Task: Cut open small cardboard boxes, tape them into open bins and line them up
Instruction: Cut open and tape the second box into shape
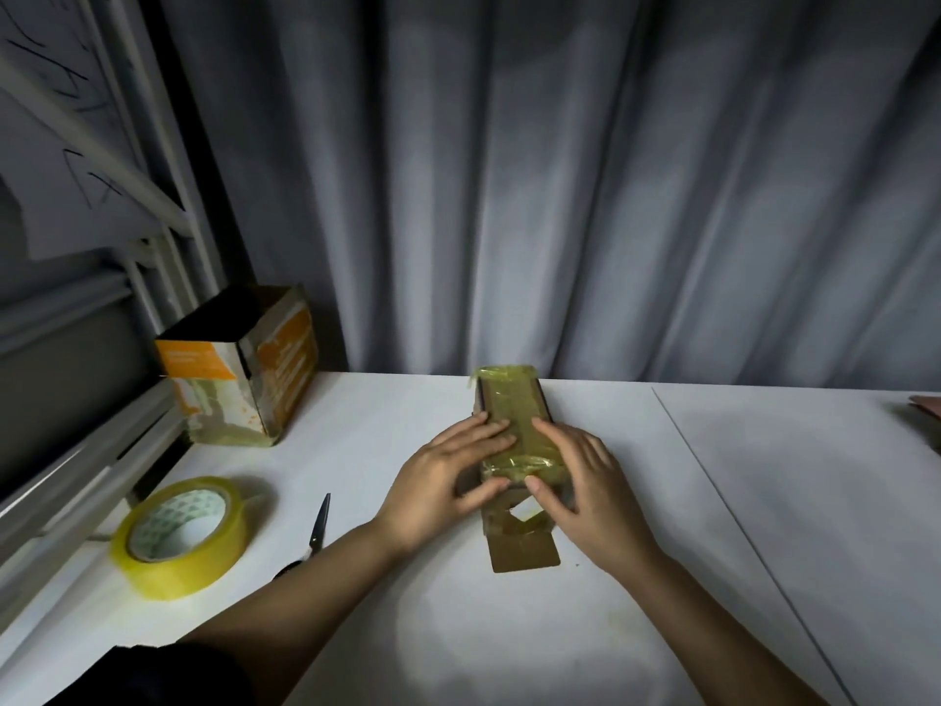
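A small brown cardboard box (511,405) lies on its side in the middle of the white table (560,629), wrapped in yellowish tape. An open flap (524,550) sticks out at its near end. My left hand (448,486) lies on the box's left side with straight fingers pressing the tape, thumb against the near end. My right hand (585,481) presses the right side the same way, its thumb meeting the left one. An orange and white box (239,369), taped and open at the top, stands at the back left.
A roll of yellow tape (178,535) lies flat at the front left. Black scissors (318,527) lie beside it, tips pointing away, handles hidden under my left forearm. Grey curtains hang behind the table. A seam (738,512) runs across the tabletop on the right.
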